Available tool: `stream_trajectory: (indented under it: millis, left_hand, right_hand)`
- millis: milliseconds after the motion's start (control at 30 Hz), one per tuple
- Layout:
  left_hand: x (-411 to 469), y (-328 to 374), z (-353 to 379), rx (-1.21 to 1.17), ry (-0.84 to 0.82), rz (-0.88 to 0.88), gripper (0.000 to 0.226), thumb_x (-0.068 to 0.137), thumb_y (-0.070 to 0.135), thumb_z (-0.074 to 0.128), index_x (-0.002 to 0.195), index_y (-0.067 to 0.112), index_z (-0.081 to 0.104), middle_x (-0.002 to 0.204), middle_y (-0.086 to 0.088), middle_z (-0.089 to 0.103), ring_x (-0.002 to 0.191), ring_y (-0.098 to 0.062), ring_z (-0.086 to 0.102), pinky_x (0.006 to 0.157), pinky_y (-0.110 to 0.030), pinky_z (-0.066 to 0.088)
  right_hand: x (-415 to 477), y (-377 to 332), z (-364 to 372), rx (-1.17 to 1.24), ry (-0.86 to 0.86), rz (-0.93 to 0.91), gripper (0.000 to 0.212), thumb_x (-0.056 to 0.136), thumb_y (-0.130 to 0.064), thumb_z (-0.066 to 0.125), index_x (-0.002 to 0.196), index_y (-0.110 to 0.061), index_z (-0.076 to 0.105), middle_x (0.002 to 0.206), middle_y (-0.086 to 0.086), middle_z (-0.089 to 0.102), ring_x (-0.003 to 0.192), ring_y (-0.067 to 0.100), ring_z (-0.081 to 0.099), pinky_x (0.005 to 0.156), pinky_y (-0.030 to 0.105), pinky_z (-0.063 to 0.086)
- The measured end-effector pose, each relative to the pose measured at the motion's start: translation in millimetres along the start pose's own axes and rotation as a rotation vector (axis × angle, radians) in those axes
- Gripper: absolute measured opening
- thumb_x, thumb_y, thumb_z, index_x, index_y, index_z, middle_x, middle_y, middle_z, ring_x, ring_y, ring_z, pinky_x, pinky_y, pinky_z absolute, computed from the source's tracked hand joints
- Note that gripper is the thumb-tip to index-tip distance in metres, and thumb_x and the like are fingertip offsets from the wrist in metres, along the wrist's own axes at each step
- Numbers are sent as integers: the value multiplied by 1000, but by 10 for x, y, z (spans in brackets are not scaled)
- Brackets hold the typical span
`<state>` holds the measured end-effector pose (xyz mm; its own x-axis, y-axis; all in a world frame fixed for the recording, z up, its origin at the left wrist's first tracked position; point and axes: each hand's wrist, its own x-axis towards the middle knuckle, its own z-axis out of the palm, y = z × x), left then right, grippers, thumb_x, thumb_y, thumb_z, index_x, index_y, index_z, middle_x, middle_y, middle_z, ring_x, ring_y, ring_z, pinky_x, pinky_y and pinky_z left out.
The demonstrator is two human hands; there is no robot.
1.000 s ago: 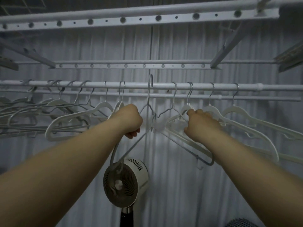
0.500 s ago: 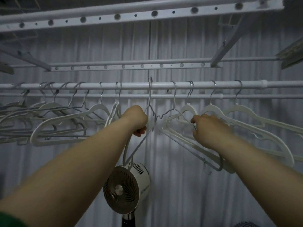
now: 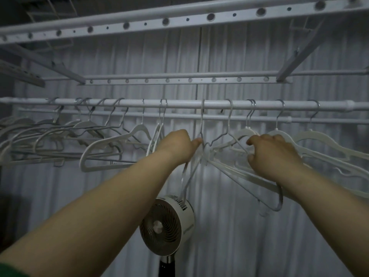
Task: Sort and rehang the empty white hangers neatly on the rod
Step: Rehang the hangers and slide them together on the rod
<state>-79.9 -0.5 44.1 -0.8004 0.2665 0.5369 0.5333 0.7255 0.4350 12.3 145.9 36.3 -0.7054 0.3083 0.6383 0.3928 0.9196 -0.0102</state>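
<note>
A white rod (image 3: 185,104) runs across the view at arm height. Several empty white hangers hang from it by metal hooks. My left hand (image 3: 177,145) is closed on a thin wire hanger (image 3: 186,182) that hangs edge-on at the middle, its hook over the rod. My right hand (image 3: 273,154) grips a bunch of white hangers (image 3: 237,168) just right of it, their lower bars slanting down to the right. A crowded group of white hangers (image 3: 99,148) hangs skewed at the left. More white hangers (image 3: 323,144) hang at the right.
A small white fan (image 3: 167,224) on a dark pole stands below my hands. A second thinner rod (image 3: 219,117) runs just behind the first. Perforated white rails (image 3: 165,22) cross overhead. A pale pleated curtain (image 3: 229,226) fills the background.
Both hands have shifted slightly right along the rod with their hangers. The view has tilted a little, so the fan sits lower in the frame.
</note>
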Motion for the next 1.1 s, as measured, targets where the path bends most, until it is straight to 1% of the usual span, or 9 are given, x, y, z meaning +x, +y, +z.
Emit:
stream_trajectory:
  millis: [67,233,400,533,600,767,900,1000,1100]
  left_hand:
    - [-121,-73,-63,107,95,80,53,95,44,37,130,5,47,127,-14,58,117,-28,54,95,-36,44]
    - [-355,-431,-297,240,334,214,42,94,43,40,120,16,59,122,-3,63,111,-22,57,83,-33,47]
    - [-384,-1019,-604,319,487,173,38,92,37,45,121,16,59,129,-3,58,122,-24,46,94,-34,38]
    - [-313,-1539,-788,260,343,32,57,87,44,51,136,16,43,140,-5,44,130,-26,39,101,-37,36]
    - [-233,-1747,-839,134,201,-35,61,85,46,53,136,16,41,136,-6,50,124,-26,49,97,-37,42]
    - [-32,-2205,-797,108,29,18,35,93,37,44,108,9,60,104,-10,69,94,-28,66,83,-38,54]
    - [105,-2430,-714,195,89,123,29,98,25,37,100,5,57,101,-15,69,89,-31,67,69,-31,46]
    - [243,-2535,-726,220,218,203,21,98,14,35,103,4,53,99,-15,67,88,-33,66,64,-33,42]
    - [357,-2541,-776,221,307,257,22,98,14,34,105,2,52,103,-17,65,91,-34,63,64,-33,37]
  right_hand:
    - [-8,-64,-38,19,34,-22,42,94,-16,43,135,-17,41,141,8,43,130,30,34,105,38,31]
    - [-15,-371,-146,115,54,-94,42,95,-20,43,137,-19,42,143,7,43,133,27,33,105,32,31]
    - [30,-823,-243,171,96,-155,40,94,-19,45,134,-17,47,140,7,48,132,26,37,103,31,35]
    - [123,-1320,-321,213,109,-149,38,93,-18,47,131,-18,49,135,8,53,120,28,50,93,30,41]
    - [202,-1611,-342,232,91,-136,37,93,-17,47,130,-18,50,134,7,54,117,28,53,92,30,42]
    - [387,-2218,-263,221,34,-99,33,93,-16,47,125,-16,54,130,8,56,113,27,56,87,30,43]
    - [402,-2406,-152,221,-47,-19,35,93,-14,48,127,-9,54,134,11,55,120,27,52,96,30,41]
    - [343,-2478,-56,246,-148,59,47,92,-25,52,136,-10,43,141,10,48,127,26,47,100,28,37]
    - [325,-2526,60,208,-174,146,54,92,-24,53,140,-9,34,139,14,46,121,29,50,91,30,41]
